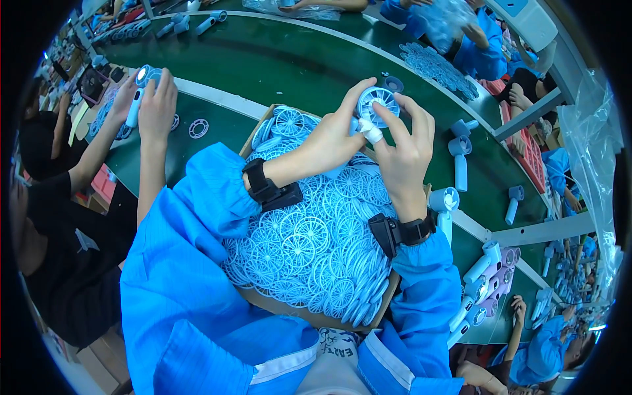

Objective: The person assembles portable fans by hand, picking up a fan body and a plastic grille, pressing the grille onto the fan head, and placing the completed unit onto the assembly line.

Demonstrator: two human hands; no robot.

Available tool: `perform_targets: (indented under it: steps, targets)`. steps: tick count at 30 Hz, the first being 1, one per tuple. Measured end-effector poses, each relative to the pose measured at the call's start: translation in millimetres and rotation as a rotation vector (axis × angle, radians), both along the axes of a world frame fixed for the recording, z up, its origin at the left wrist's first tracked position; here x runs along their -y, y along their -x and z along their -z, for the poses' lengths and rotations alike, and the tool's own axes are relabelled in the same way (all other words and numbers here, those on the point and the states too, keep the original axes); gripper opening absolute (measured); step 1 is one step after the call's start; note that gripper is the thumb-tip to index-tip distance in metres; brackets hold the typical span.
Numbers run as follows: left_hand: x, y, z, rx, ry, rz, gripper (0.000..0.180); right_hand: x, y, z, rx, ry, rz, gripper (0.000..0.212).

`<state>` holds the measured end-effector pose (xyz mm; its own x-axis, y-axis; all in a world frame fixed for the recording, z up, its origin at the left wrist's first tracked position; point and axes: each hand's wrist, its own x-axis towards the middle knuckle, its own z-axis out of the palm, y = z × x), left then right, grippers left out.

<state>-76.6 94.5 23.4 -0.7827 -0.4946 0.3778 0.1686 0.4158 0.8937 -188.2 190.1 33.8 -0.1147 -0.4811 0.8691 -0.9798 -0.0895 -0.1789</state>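
Observation:
Above the far side of a cardboard box (262, 301), both my hands hold the round head of a light blue handheld fan (378, 99), its bladed face turned up. My left hand (334, 137) grips it from the left with the fingers closed round its edge. On the other side my right hand (407, 139) steadies it, with one finger pressed on the front and the others bent round the rim. A small white wrap or cap (370, 131) shows between my hands; which finger it sits on, I cannot tell. Beneath my wrists, light blue round fan grilles (299, 240) fill the box.
A green conveyor belt (276, 59) runs across beyond the box. Handheld fans (459, 161) stand on it at right, with more piled (487, 283) nearer. At left a co-worker's hands (153, 105) hold another fan. A metal frame bar (543, 230) crosses at right.

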Motion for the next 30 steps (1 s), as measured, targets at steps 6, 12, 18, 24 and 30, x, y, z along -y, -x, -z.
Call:
perform_targets:
  steps: [6, 12, 18, 24, 30]
  targets:
    - [-2, -4, -10, -0.021, -0.359, 0.134, 0.072, 2, 3, -2, -0.023, -0.039, -0.007, 0.037]
    - [-5, -6, -13, -0.101, -0.410, 0.171, 0.057, 3, -7, -2, 1.388, -0.028, -0.694, 0.044]
    - [2, 0, -10, -0.169, -0.331, 0.181, 0.047, 3, 4, 3, 1.145, -0.097, -0.620, 0.045]
    - [12, -4, -12, -0.090, -0.041, 0.238, 0.048, -3, 17, 5, 1.184, -0.016, -0.701, 0.038]
    - [52, 21, -32, 0.288, -0.314, 0.363, 0.052, -2, 10, 13, 1.062, -0.243, -0.309, 0.034]
